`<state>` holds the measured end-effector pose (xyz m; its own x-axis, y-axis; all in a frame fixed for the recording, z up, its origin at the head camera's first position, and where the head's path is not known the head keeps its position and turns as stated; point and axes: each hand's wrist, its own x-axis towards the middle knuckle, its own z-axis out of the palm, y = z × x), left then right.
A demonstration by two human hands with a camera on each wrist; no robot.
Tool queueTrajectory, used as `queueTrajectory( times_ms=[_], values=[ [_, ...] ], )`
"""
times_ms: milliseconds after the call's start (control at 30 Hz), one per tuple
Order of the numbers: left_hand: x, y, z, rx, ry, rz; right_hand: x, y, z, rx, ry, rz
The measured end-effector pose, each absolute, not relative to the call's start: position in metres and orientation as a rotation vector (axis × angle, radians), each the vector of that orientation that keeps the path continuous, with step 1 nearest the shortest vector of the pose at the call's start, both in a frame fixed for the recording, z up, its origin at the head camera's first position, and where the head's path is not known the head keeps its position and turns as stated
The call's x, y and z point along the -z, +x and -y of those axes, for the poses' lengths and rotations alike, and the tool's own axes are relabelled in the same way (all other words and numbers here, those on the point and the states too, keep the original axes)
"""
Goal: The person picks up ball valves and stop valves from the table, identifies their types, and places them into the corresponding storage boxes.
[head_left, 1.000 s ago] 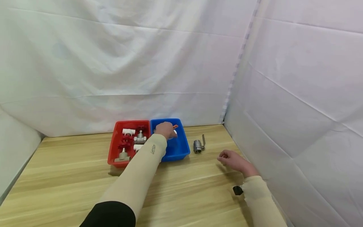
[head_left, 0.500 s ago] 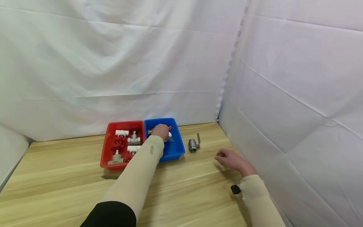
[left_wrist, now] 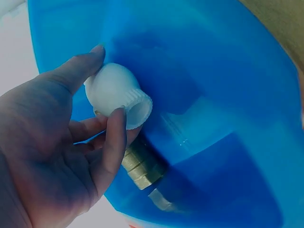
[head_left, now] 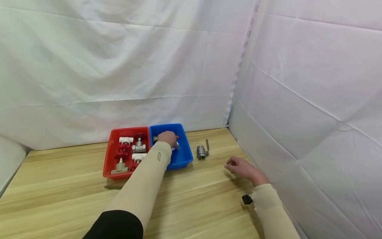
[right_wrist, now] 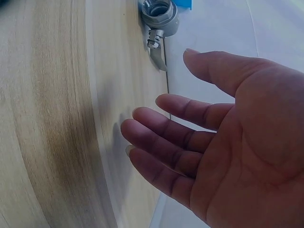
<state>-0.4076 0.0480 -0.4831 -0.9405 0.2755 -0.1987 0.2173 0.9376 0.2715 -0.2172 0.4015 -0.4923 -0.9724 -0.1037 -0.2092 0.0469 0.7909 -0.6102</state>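
Note:
My left hand (head_left: 167,138) reaches down into the blue bin (head_left: 186,154). Thumb and fingers grip a white plastic valve (left_wrist: 114,90) by its rounded body, and its ribbed round mouth shows in the left wrist view. A bit of orange (head_left: 177,137) peeks out beside the hand in the head view. Just below those fingers lies a brass fitting (left_wrist: 144,167) on the bin floor. My right hand (head_left: 243,169) hovers over the table at the right, fingers loosely bent around nothing. Nearest to it stands a steel ball valve (head_left: 201,152) with its lever pointing up.
A red bin (head_left: 108,159) adjoins the blue one on the left, holding several valves, among them a steel one (head_left: 139,146) and a beige one (head_left: 120,166). White cloth (head_left: 304,99) hangs behind the wooden table (head_left: 59,186) and along its right side.
The head view has turned slightly right, so the bins and ball valve appear farther left. My left hand stays in the blue bin, and my right hand keeps its pose.

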Motion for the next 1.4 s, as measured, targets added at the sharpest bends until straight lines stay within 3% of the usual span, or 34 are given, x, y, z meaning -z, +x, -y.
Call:
queueTrajectory(
  times_ms=[433, 567, 733, 933, 1400],
  values=[
    [0.476, -0.420, -0.038, -0.255, 0.444, -2.912, 0.490, -0.229, -0.397, 0.936, -0.074, -2.731],
    [0.438, -0.396, -0.037, -0.236, 0.497, -2.902, 0.490, -0.231, -0.395, 0.937, -0.082, -2.728],
    [0.419, -0.362, -0.018, -0.202, 0.725, -2.943, 0.490, -0.234, -0.394, 0.934, -0.094, -2.724],
    [0.419, -0.324, 0.024, -0.277, 0.860, -2.966, 0.488, -0.236, -0.399, 0.896, -0.105, -2.745],
    [0.428, -0.254, 0.139, -0.770, 0.866, -2.825, 0.491, -0.243, -0.402, 0.892, -0.151, -2.745]
  ],
)
